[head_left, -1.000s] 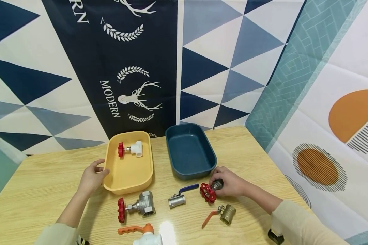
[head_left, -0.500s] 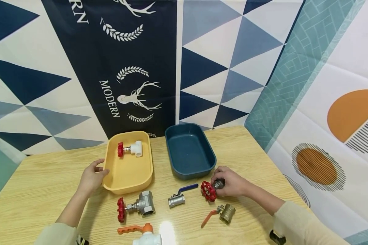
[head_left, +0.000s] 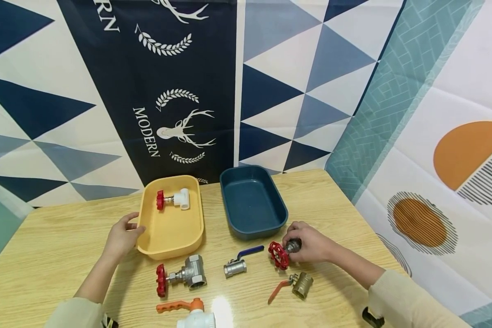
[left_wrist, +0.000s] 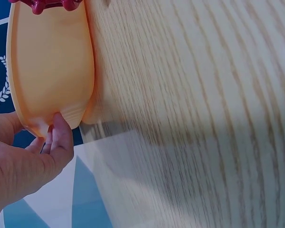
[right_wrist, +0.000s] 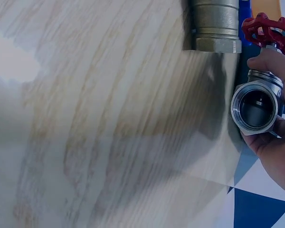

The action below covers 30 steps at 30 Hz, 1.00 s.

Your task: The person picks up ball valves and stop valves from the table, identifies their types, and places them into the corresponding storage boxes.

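The left hand [head_left: 121, 238] is pinching the yellow tray [head_left: 170, 234] by its rim, a white valve [head_left: 182, 198] lying inside. Across the tabletop [head_left: 324, 193], the right hand [head_left: 309, 243] is gripping a red-wheeled metal valve [head_left: 293, 246], fingers curling around its body, near the blue tray [head_left: 252, 205], with a brass valve [head_left: 302, 285] lying close by.

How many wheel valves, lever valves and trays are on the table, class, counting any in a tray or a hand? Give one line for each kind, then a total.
Wheel valves: 3
Lever valves: 3
Trays: 2
Total: 8
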Motion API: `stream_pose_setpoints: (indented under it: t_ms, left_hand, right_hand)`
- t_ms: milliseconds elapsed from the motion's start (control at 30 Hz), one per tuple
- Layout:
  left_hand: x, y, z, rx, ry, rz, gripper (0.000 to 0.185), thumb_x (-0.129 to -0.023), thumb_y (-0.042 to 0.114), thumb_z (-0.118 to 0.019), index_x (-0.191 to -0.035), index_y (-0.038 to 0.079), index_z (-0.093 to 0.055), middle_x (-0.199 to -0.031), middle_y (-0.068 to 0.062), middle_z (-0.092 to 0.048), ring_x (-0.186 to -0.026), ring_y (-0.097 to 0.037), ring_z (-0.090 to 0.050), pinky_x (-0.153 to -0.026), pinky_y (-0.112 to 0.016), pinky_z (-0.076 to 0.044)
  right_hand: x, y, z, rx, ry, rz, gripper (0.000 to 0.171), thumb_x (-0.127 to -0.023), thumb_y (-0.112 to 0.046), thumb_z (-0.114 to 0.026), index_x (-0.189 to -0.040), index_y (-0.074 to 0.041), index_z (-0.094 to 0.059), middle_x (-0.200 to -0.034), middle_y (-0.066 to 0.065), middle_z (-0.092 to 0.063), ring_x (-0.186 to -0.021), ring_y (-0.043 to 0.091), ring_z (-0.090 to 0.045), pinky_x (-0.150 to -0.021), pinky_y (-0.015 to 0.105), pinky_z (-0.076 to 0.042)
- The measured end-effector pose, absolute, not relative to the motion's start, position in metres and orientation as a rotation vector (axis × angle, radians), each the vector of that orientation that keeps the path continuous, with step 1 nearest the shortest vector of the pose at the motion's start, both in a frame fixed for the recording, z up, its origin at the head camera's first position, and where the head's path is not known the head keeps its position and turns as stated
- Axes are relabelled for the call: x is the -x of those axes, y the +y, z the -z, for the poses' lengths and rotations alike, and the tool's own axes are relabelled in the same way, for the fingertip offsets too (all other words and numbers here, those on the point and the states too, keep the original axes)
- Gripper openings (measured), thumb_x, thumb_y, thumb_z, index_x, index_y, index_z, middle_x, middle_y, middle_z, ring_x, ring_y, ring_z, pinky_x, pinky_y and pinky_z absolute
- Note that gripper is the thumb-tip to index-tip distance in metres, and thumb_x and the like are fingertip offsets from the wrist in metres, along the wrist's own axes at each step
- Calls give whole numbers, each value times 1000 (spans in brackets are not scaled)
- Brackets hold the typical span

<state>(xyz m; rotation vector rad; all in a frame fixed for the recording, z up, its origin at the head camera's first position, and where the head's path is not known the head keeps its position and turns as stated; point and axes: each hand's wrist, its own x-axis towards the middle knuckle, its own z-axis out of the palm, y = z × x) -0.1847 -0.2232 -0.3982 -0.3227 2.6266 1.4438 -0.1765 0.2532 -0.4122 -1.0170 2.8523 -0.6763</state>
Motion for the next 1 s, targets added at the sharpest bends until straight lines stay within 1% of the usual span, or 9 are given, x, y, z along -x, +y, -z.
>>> stream_pose_setpoints:
  t_ms: [200,367,767,1000]
  left_hand:
    - [185,-223,398,333,2630,-1433,57,-94,13,-49,-143,-6,-27,-119,-30,-44,-96,-32,-58,-65,-22,-52]
    - [184,-223,397,325,2634,-1426,56,-94,13,-49,-142,-6,-27,-118,-30,-45,-95,-32,-58,-64,-22,-52]
    - [184,-224,398,326,2620,-1448,57,-94,14,-49,-143,-5,-26,-117,-28,-44,-92,-28,-58,-64,-23,-52]
    - [185,-224,399,337,2606,-1468,57,-94,13,-49,-144,-4,-26,-116,-27,-44,-91,-26,-57,-63,-23,-52]
  right_hand:
    - [173,251,402,987,2860,669,20,-68,-16,-74,-85,-24,-67,-92,-8,-54,-87,11,-47,-72,23,-45]
    - [170,247,394,975,2874,646,20,-68,-17,-74,-85,-25,-67,-91,-8,-54,-86,10,-47,-72,23,-45]
    - [166,230,379,995,2908,651,19,-68,-16,-75,-84,-24,-68,-91,-4,-56,-85,11,-48,-68,22,-44]
    - [166,220,370,929,2880,686,18,-68,-15,-73,-84,-23,-68,-91,-3,-56,-85,12,-46,-65,20,-44]
